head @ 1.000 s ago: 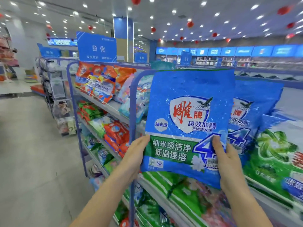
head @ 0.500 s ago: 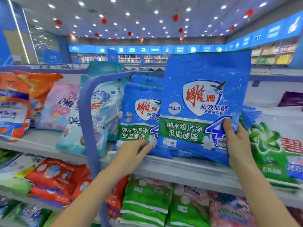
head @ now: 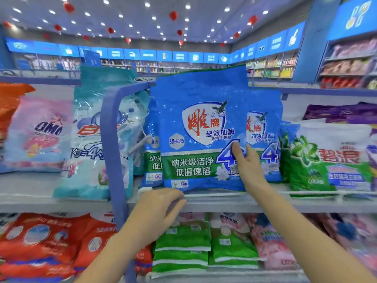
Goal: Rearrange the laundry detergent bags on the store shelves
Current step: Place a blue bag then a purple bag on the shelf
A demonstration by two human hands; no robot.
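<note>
A blue detergent bag (head: pixel 200 127) with a red-and-white shield logo stands upright on the top shelf (head: pixel 265 205). My right hand (head: pixel 248 166) pinches its lower right edge, thumb on the front. Two matching blue bags stand behind it, one showing at the right (head: pixel 265 127) and one at the left (head: pixel 153 152). My left hand (head: pixel 157 213) is below the bag at the shelf's front edge, fingers loosely curled and holding nothing.
A blue frame post (head: pixel 114 150) rises left of the bags. A teal-white bag (head: pixel 89 139) and a pink bag (head: pixel 38 135) lie left of it, a green bag (head: pixel 318 162) to the right. Green (head: pixel 183 242) and red bags (head: pixel 40 242) fill the lower shelf.
The held blue bag came down and left, and now stands on the shelf in front of the matching bags. My left hand dropped from a bag's bottom edge to the shelf's front edge.
</note>
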